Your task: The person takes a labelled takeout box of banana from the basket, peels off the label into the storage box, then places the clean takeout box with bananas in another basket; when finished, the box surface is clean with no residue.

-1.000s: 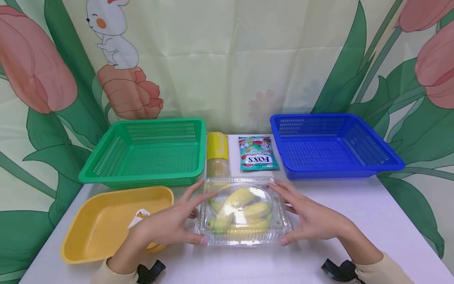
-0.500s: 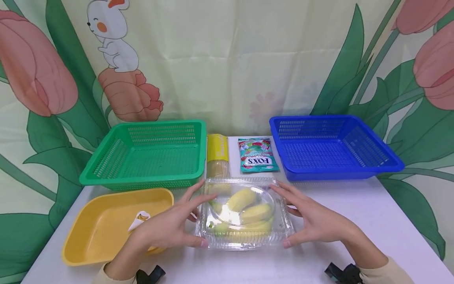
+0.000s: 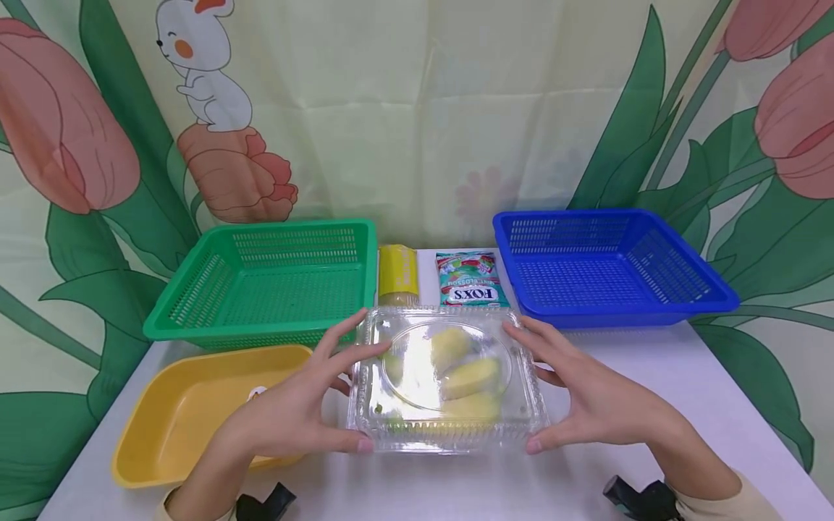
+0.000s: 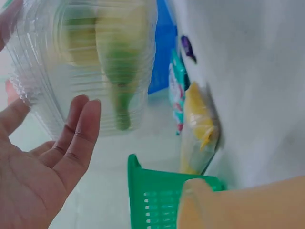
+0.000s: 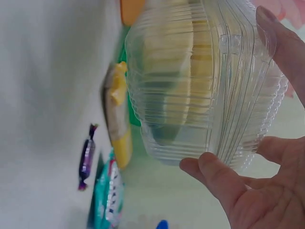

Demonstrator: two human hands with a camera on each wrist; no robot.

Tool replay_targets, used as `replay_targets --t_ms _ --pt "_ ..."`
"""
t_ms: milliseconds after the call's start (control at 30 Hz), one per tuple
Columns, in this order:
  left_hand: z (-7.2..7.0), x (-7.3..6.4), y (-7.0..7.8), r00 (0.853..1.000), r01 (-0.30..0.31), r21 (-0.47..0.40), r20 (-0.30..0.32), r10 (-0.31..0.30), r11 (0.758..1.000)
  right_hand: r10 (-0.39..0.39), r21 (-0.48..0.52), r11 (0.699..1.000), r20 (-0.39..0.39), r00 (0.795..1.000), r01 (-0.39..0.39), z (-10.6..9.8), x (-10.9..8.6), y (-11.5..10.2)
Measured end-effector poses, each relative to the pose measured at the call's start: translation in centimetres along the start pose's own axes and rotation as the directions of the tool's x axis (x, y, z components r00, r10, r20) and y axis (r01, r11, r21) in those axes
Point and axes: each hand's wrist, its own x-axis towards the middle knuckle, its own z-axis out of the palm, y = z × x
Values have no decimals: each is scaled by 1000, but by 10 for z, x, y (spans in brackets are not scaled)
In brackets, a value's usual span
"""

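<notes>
Both hands hold a clear plastic clamshell container point(image 3: 443, 316) with bananas point(image 3: 470, 378) inside. The left hand point(image 3: 293, 405) grips its left side, thumb at the front corner and fingers along the side and lid. From the other side the right hand point(image 3: 589, 387) holds it with spread fingers and thumb. In both wrist views the container is off the white table, its lid closed. A green banana stem point(image 4: 123, 107) shows through the wall in the left wrist view. In the right wrist view, fingertips press the container's ribbed side point(image 5: 186, 138).
Behind stand a green basket point(image 3: 260, 333) and a blue basket point(image 3: 612, 318). Between them lie a yellow-labelled packet point(image 3: 399, 271) and a teal Fox's candy bag point(image 3: 471, 278). A yellow basin point(image 3: 176, 405) sits at left. A purple-wrapped candy point(image 5: 86, 157) lies on the table.
The container has risen off the table with both hands and looks larger. It now covers more of the yellow-labelled packet and the lower edge of the candy bag.
</notes>
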Motion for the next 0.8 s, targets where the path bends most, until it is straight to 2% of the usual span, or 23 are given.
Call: replay_targets --t_ms 100,300,500,567,733,800 --pt "-5 2 2 998 -44 6 -35 44 999 -18 -10 1000 -6 1000 18 -7 5 -5" --pt "-18 2 3 990 -84 -26 -113 81 996 -88 -54 995 -7 996 88 -22 25 -19" --pt "-42 1 7 976 -130 -19 -178 125 991 -148 -75 986 -13 989 147 -33 49 -35" --pt "-52 1 10 972 -135 6 -194 133 991 -177 -76 982 -17 984 175 -34 59 -39" --pt "-71 -3 13 965 -89 108 -237 112 990 -228 -55 972 -27 973 226 -34 83 -48" --pt "-76 -5 13 961 -72 123 -257 102 990 -230 -41 973 -27 973 229 -32 92 -51"
